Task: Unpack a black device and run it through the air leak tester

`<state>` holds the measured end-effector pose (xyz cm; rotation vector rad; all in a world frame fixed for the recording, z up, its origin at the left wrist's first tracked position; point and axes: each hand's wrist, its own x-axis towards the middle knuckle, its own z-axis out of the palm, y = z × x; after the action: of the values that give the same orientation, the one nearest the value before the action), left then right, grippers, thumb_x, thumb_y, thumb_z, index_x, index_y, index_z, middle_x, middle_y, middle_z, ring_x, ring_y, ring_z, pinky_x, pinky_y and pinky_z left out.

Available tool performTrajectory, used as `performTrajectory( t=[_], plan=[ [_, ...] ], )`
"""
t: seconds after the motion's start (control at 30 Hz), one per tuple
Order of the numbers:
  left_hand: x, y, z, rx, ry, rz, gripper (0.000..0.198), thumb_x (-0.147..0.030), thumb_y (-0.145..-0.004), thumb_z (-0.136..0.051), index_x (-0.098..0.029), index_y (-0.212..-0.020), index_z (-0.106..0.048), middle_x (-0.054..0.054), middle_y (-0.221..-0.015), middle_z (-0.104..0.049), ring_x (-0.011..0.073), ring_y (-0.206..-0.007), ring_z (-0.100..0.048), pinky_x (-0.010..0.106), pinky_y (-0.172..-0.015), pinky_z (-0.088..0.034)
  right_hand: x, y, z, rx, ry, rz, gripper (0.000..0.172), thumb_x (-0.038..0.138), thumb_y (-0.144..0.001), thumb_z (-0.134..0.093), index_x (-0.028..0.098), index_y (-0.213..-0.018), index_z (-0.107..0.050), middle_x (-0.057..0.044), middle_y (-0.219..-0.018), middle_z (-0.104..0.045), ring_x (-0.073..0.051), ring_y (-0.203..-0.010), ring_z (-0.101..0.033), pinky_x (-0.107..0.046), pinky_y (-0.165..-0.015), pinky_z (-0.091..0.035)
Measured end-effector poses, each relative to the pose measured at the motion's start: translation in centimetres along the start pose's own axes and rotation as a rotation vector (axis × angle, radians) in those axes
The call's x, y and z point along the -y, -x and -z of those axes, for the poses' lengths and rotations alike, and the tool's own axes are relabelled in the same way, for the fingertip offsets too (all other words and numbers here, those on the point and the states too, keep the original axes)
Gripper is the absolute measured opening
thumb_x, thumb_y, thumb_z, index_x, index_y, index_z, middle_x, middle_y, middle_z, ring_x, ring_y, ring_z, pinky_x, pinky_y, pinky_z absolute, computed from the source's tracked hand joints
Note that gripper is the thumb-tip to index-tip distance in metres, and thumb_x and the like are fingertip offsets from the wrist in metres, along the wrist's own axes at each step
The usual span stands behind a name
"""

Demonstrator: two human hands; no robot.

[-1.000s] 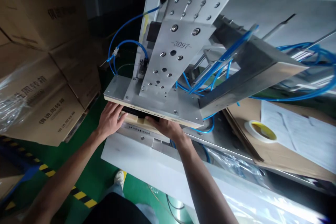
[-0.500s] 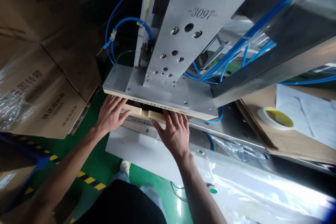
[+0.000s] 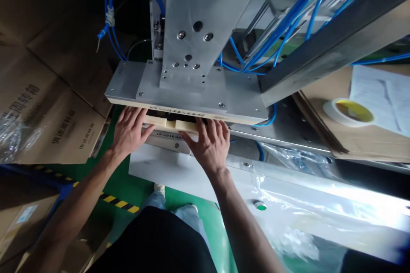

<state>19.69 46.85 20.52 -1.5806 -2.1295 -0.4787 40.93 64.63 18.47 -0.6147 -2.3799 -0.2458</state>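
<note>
A cream-coloured block (image 3: 169, 124) lies in the gap beneath the metal press plate (image 3: 188, 98) of a machine. My left hand (image 3: 128, 132) rests at the block's left end, fingers stretched flat and reaching under the plate. My right hand (image 3: 209, 145) lies flat on the block's right end, fingers spread, tips under the plate's edge. A black part shows just above the block inside the gap. An upright aluminium bracket (image 3: 198, 21) with bolts rises from the plate.
Blue air hoses (image 3: 282, 25) run round the machine. Stacked cardboard boxes (image 3: 48, 106) stand at left. A tape roll (image 3: 347, 111) and paper sheets (image 3: 381, 98) lie on cardboard at right. A green button (image 3: 261, 206) sits on the plastic-covered white front panel.
My view has moved closer and lower to the machine. My right hand has flattened onto the block and both hands stay at its ends.
</note>
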Motion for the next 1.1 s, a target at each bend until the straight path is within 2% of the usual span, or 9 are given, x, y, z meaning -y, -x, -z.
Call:
performTrajectory(
  t=[0.1,0.23,0.37,0.53,0.63,0.77,0.93,1.1],
  plan=[
    [0.1,-0.1,0.4,0.026,-0.005,-0.011,0.061,-0.052,-0.108,-0.053,-0.004,-0.144,-0.063,0.023,-0.142,-0.069,0.0358,-0.133,-0.065,0.050,-0.122,-0.042,0.0,0.1,0.0,0.049,-0.020,-0.020,0.067,0.063,-0.104,-0.059,0.012,-0.147,-0.058,-0.018,-0.133,-0.064,-0.029,-0.126,-0.055,-0.046,-0.118,-0.038],
    [-0.1,-0.1,0.8,0.055,-0.023,-0.002,0.065,-0.057,-0.106,-0.053,-0.006,-0.146,-0.062,0.023,-0.146,-0.066,0.0385,-0.135,-0.063,0.050,-0.117,-0.046,0.2,0.1,0.2,0.096,-0.020,-0.048,0.069,0.066,-0.104,-0.057,0.015,-0.150,-0.057,-0.018,-0.136,-0.062,-0.031,-0.131,-0.052,-0.049,-0.121,-0.035],
    [-0.4,0.0,0.7,0.057,-0.038,-0.003,0.065,-0.059,-0.106,-0.052,-0.007,-0.145,-0.064,0.022,-0.145,-0.067,0.0369,-0.130,-0.065,0.051,-0.120,-0.042,0.3,0.1,0.1,0.120,-0.050,-0.017,0.067,0.062,-0.106,-0.055,0.015,-0.153,-0.054,-0.016,-0.139,-0.063,-0.030,-0.134,-0.050,-0.049,-0.124,-0.030],
    [-0.5,-0.3,1.0,0.111,-0.022,0.025,0.069,-0.063,-0.106,-0.050,-0.007,-0.144,-0.064,0.023,-0.142,-0.067,0.0384,-0.129,-0.064,0.052,-0.118,-0.043,0.4,-0.1,0.1,0.098,-0.034,-0.022,0.063,0.061,-0.105,-0.057,0.016,-0.150,-0.056,-0.016,-0.135,-0.064,-0.030,-0.127,-0.053,-0.049,-0.121,-0.033],
    [-0.5,-0.2,1.1,0.102,-0.034,0.025,0.069,-0.061,-0.106,-0.051,-0.006,-0.146,-0.062,0.024,-0.144,-0.065,0.0407,-0.131,-0.062,0.052,-0.116,-0.045,0.5,0.0,0.1,0.111,-0.021,-0.047,0.064,0.063,-0.105,-0.055,0.017,-0.151,-0.055,-0.017,-0.137,-0.062,-0.032,-0.131,-0.052,-0.051,-0.121,-0.033],
    [-0.6,0.2,0.6,0.089,-0.059,0.039,0.071,-0.063,-0.105,-0.051,-0.007,-0.148,-0.060,0.025,-0.148,-0.063,0.0418,-0.135,-0.060,0.055,-0.121,-0.040,0.4,0.3,0.0,0.138,-0.033,-0.048,0.067,0.061,-0.106,-0.053,0.016,-0.157,-0.049,-0.019,-0.141,-0.060,-0.032,-0.134,-0.051,-0.053,-0.124,-0.031],
    [-0.4,0.5,0.4,0.101,-0.052,0.048,0.070,-0.061,-0.105,-0.052,-0.007,-0.149,-0.059,0.025,-0.148,-0.063,0.0430,-0.136,-0.060,0.057,-0.122,-0.039,0.5,0.4,0.5,0.158,-0.055,-0.054,0.067,0.061,-0.107,-0.053,0.014,-0.155,-0.052,-0.018,-0.141,-0.062,-0.030,-0.135,-0.051,-0.050,-0.126,-0.030],
    [-0.5,0.9,0.5,0.072,-0.014,0.081,0.071,-0.061,-0.104,-0.054,-0.007,-0.150,-0.057,0.026,-0.152,-0.059,0.0424,-0.141,-0.056,0.055,-0.121,-0.040,0.7,0.7,0.9,0.098,-0.039,-0.069,0.065,0.059,-0.108,-0.054,0.013,-0.154,-0.052,-0.018,-0.143,-0.061,-0.029,-0.140,-0.049,-0.049,-0.129,-0.026]
  ],
)
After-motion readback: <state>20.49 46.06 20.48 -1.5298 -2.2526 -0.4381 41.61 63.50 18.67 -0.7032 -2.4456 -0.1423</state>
